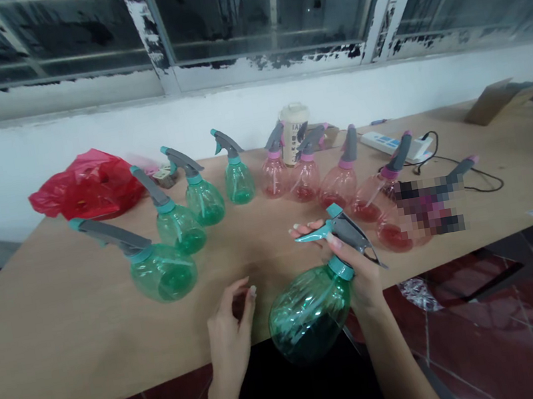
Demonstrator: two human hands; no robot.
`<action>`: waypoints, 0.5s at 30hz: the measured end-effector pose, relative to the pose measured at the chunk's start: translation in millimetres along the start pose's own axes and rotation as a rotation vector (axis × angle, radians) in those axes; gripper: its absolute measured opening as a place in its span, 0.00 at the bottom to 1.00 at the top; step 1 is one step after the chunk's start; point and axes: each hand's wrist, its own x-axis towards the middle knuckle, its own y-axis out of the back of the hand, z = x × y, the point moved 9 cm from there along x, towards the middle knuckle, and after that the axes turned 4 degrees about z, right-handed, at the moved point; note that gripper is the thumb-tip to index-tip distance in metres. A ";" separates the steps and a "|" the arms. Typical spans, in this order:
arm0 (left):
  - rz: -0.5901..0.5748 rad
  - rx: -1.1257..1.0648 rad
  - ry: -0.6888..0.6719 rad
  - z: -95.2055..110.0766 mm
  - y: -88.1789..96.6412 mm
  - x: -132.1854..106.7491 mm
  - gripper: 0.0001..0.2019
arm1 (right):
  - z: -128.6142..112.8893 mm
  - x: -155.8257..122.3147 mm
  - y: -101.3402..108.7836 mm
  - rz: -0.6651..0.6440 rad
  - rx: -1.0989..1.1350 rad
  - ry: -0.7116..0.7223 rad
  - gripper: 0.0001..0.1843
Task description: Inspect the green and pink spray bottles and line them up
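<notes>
My right hand (364, 277) is closed around the grey spray head of a green spray bottle (309, 314), holding it tilted at the table's front edge with its teal trigger and nozzle upward. To its left, my left hand (229, 330) is loosely curled over the table edge, thumb and forefinger slightly apart, with nothing in it. Several green spray bottles stand in a curve on the left, the nearest green bottle (164, 273) beyond my left hand. On the right, several pink spray bottles continue the curve, among them a pink bottle (338, 185); the rightmost is partly blurred out.
A red plastic bag (92, 186) lies at the back left of the wooden table (92, 348). Behind the pink bottles stands a lidded paper cup (295, 131). A white power strip (397, 145) with a black cable and a cardboard box (498, 101) are at the right.
</notes>
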 end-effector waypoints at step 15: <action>-0.310 0.054 -0.108 60.4 2.9 -53.1 0.48 | -18.5 -17.2 -67.2 -0.313 -0.186 0.047 0.11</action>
